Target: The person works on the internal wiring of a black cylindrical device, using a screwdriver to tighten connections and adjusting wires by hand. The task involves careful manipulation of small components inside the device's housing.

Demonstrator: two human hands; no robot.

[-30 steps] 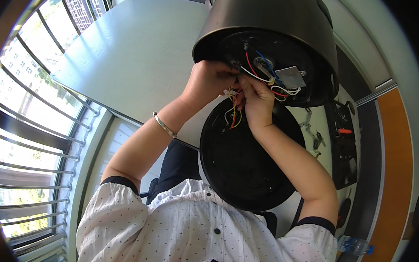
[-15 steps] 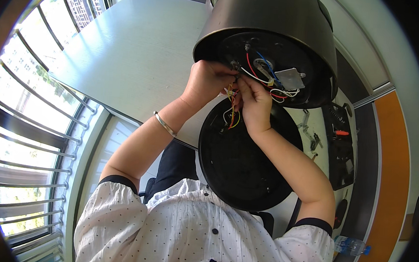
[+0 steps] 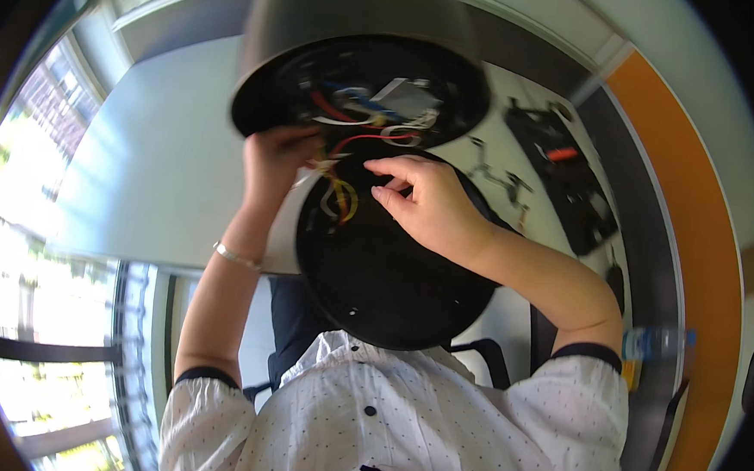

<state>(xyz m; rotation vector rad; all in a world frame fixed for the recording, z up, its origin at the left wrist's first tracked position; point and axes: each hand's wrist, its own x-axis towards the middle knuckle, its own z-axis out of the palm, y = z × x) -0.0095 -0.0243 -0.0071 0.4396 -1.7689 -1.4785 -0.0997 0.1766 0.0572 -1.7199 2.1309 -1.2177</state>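
Note:
A dark metallic cylindrical appliance (image 3: 356,10) lies at the top, its blurred underside showing red, blue and white wires and a square silver plate (image 3: 407,99). Below it, a round black cover (image 3: 391,288) rests above my lap, with yellow and red wires (image 3: 342,201) running to it. My left hand (image 3: 274,160) is closed at the appliance's lower left rim, on the wire bundle, whose exact held part is blurred. My right hand (image 3: 431,200) is open over the cover, fingers curved and apart with nothing in them.
A white table (image 3: 140,161) extends left beside a bright barred window (image 3: 24,214). At right lie small metal parts (image 3: 510,183), a black tool case (image 3: 586,209) with a red-handled tool (image 3: 563,154), and a water bottle (image 3: 651,343). An orange panel (image 3: 690,341) stands at the far right.
My right hand has let go of the wires and drawn down-right, fingers opened. The view has swung, so the appliance and my left hand appear further left, and blurred.

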